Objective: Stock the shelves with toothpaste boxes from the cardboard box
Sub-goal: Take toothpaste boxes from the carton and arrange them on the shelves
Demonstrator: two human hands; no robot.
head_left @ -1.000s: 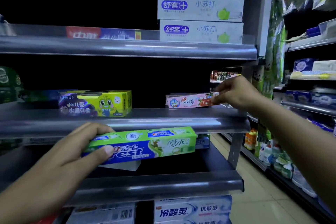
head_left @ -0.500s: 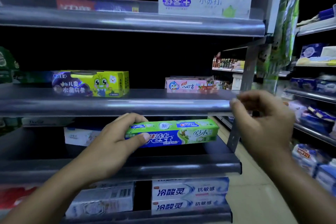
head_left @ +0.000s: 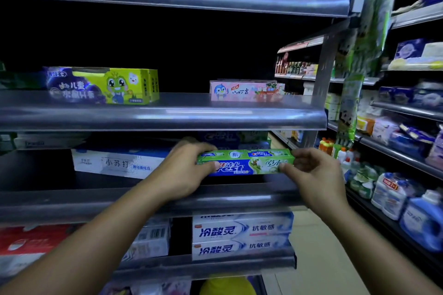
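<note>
Two hands, one carton: I hold a green toothpaste box (head_left: 247,163) at the shelf edge.
My left hand (head_left: 184,170) grips its left end, thumb on the front face; my right hand (head_left: 314,175) pinches the right end with curled fingers. The box hangs level just above the shelf lip (head_left: 143,199), not yet set down. Best, I judge, to slide it straight back towards the Crest-marked boxes (head_left: 230,137) behind, label forward, releasing both ends together.

We see our left hand (head_left: 184,170) and right hand (head_left: 314,175), both bare, on long bare arms (head_left: 96,242).
</note>
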